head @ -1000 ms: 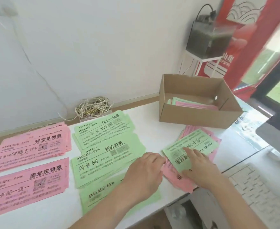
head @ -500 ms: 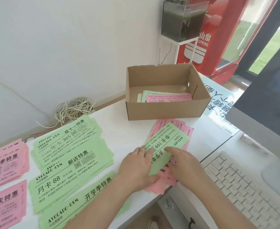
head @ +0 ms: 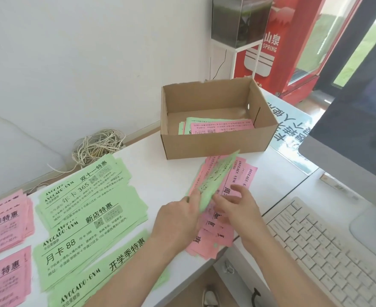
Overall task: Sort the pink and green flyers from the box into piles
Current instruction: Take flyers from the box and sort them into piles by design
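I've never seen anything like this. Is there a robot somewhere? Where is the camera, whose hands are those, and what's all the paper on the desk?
No robot here: these are a person's two bare hands, filmed by a wide-angle camera worn on their head, looking forward and down. They are sorting gym flyers by colour. The left hand pinches one green flyer, lifted edge-on above a loose pink stack. The right hand is over that stack with its fingers relaxed. Behind them stands the cardboard box, with more flyers, pink and green, inside. To the left on the white desk lie the sorted green piles and, further left, the pink piles. A keyboard and a monitor sit on the right.
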Demonstrator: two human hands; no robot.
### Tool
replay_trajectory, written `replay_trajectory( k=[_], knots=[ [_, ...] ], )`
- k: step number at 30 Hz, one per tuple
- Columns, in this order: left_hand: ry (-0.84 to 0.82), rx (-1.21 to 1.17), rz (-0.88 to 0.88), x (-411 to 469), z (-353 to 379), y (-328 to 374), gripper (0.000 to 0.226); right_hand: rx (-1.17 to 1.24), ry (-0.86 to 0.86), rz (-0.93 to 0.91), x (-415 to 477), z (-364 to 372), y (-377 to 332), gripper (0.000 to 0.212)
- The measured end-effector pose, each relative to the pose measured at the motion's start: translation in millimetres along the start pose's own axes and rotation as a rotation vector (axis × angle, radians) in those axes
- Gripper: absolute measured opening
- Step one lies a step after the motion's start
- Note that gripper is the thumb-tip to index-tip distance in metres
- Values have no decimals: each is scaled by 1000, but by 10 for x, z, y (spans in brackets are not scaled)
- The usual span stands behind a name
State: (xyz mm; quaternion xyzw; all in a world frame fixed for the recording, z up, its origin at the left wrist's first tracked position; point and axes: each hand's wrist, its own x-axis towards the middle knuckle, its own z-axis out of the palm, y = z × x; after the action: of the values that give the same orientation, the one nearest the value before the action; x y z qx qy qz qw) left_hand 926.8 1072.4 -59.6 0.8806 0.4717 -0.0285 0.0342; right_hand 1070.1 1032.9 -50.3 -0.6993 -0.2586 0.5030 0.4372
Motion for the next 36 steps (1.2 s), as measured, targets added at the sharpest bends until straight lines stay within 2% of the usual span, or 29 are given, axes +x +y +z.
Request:
replay_trajectory(
  k=[2, 5, 7, 11, 12, 13, 15, 16, 18, 20, 23, 25, 27, 29, 32, 34, 36],
  knots=[
    [5, -9, 47, -79, 20, 47, 60, -37, 11, -20, 52, 36, -33, 53],
    [-51, -29, 82, -168, 54, 104, 68, -54, -85, -13, 63, 33, -48, 28],
    [-185, -40, 94, -188, 60, 115, 79, -147, -128, -67, 57, 28, -20, 20],
    [-294, -204, 102, -177, -27, 49, 89, -571, -26, -242, 85, -19, 10, 40],
    [-259, -294, 84, -163, -83, 6, 88, -645, -35, -278, 94, -69, -20, 43],
    [-155, -369, 55, -143, -131, -55, 85, -681, -79, -293, 102, -138, -80, 43],
    [171, -440, -17, -92, -272, -201, 83, -729, -239, -273, 131, -297, -239, 38],
    [270, -489, -72, -58, -347, -286, 82, -755, -328, -260, 145, -361, -324, 36],
    [219, -739, -206, 6, -493, -444, 69, -774, -445, -244, 191, -432, -467, 31],
    [98, -1049, -290, 39, -541, -524, 40, -767, -467, -270, 269, -444, -586, 26],
    [170, -1173, -457, 26, -446, -579, 21, -769, -476, -298, 385, -506, -698, 22],
    [219, -1198, -565, -10, -335, -584, 11, -828, -475, -271, 460, -588, -709, 26],
    [243, -1184, -630, -37, -229, -574, 5, -829, -427, -253, 520, -626, -673, 22],
    [240, -1147, -660, -59, -154, -543, 13, -795, -331, -276, 583, -595, -599, 14],
    [215, -1017, -670, -82, -110, -508, 35, -825, -199, -326, 666, -513, -496, 13],
    [198, -869, -662, -91, -78, -531, 47, -823, -183, -332, 725, -491, -459, 9],
    [170, -726, -624, -82, -54, -541, 45, -806, -228, -302, 750, -492, -450, 5]
  ],
)
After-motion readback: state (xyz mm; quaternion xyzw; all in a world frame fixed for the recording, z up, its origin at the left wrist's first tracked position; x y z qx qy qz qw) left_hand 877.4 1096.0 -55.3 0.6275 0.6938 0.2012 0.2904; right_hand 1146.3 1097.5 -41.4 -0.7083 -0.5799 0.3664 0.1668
